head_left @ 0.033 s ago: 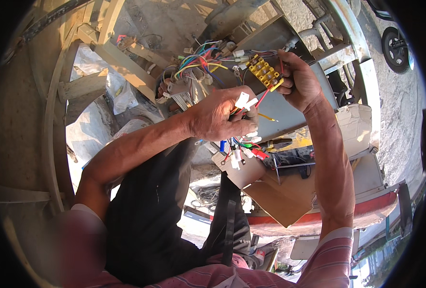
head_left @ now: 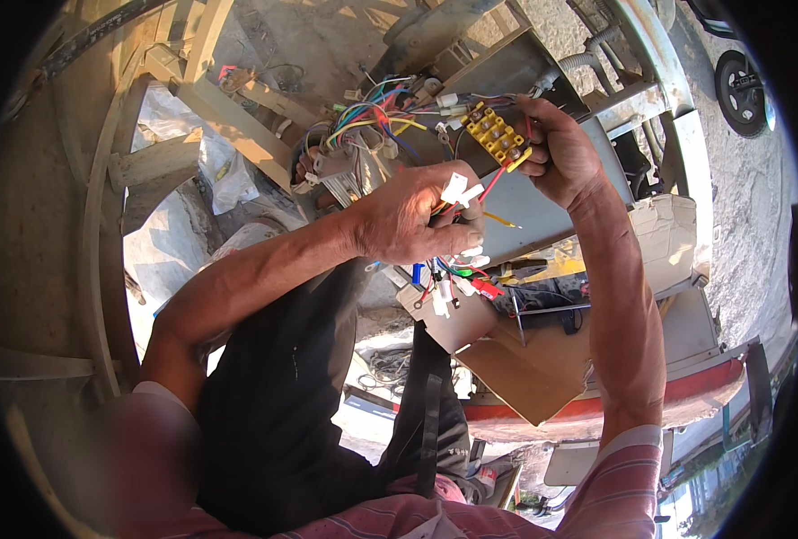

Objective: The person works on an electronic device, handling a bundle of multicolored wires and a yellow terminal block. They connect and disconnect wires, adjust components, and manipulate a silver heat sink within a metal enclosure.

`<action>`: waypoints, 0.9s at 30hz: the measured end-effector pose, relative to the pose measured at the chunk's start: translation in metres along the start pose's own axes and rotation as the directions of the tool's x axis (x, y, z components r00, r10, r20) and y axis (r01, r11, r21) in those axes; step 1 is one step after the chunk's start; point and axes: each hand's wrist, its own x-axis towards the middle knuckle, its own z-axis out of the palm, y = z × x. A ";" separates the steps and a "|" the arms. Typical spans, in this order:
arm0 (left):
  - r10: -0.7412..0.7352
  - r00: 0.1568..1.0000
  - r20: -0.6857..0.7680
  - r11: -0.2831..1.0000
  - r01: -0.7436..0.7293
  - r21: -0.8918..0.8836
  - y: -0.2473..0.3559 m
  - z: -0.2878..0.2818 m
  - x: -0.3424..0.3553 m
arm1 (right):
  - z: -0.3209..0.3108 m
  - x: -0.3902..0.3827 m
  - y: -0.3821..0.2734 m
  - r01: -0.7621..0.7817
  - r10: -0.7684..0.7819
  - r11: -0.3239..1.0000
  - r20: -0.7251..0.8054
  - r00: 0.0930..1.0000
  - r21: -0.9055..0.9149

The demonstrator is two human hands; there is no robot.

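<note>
My left hand [head_left: 417,214] is closed around a bundle of wires [head_left: 439,269]. White connectors [head_left: 454,189] poke out above the fingers; more white, blue, green and red plugs dangle below. My right hand [head_left: 562,148] grips a yellow terminal block [head_left: 494,135] with metal screws by its right side. A red wire [head_left: 496,182] runs from the block's lower end toward my left hand. Just right of the left fingers, a yellow wire [head_left: 504,219] ends in a bare tip. Behind my left hand lies a tangle of coloured wires [head_left: 372,121], which reaches across to the block.
A metal frame [head_left: 677,90] with a grey panel [head_left: 529,211] surrounds the work. Brown cardboard [head_left: 533,373] lies below the hands. To the left stand wooden beams [head_left: 237,126] beside clear plastic bags [head_left: 233,184]. A wheel [head_left: 740,92] shows at the upper right.
</note>
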 end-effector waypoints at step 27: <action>0.233 0.961 0.151 0.763 -0.277 0.584 -0.011 0.018 -0.013 | -0.002 0.007 0.024 0.203 -0.211 0.947 -0.008 0.977 -0.248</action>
